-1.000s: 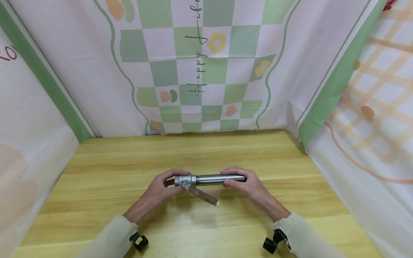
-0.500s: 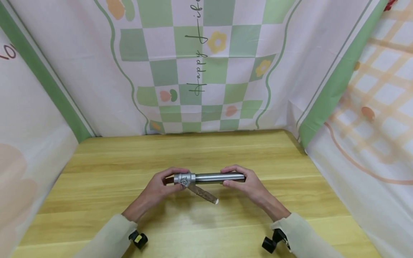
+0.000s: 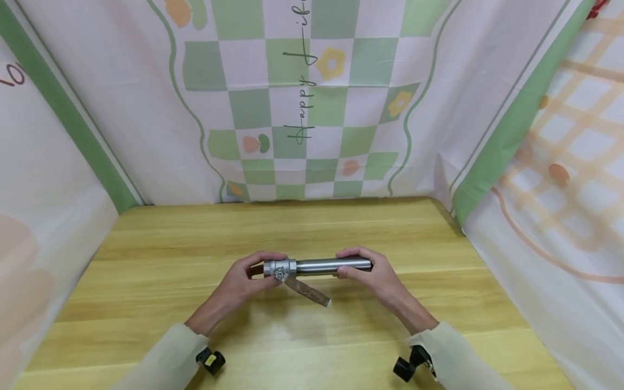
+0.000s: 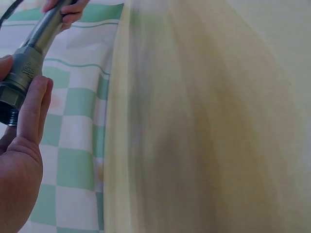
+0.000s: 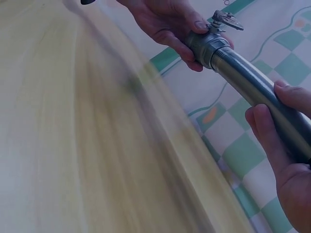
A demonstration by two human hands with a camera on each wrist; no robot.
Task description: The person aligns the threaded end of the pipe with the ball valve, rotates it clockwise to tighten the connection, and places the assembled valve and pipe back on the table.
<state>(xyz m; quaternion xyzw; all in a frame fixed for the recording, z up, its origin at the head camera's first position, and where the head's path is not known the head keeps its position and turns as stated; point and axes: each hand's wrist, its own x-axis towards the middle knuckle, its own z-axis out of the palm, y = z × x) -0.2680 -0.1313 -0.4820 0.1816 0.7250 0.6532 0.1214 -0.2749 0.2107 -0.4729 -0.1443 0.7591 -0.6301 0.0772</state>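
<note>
Valve (image 3: 284,266), left: gripped by your left hand (image 3: 242,280). Metal pipe (image 3: 319,266), right: gripped by your right hand (image 3: 377,276). Opposite-end holds, apparently for balanced support.

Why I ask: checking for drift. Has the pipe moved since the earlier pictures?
Yes: in the head view, the pipe appears slightly nearer the far table edge.

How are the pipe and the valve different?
The pipe is long and mostly smooth; the valve is short and chunky. The valve has a handle sticking out; the pipe has none. The right hand holds the pipe, the left hand the valve. Both look grey and shiny.
</note>
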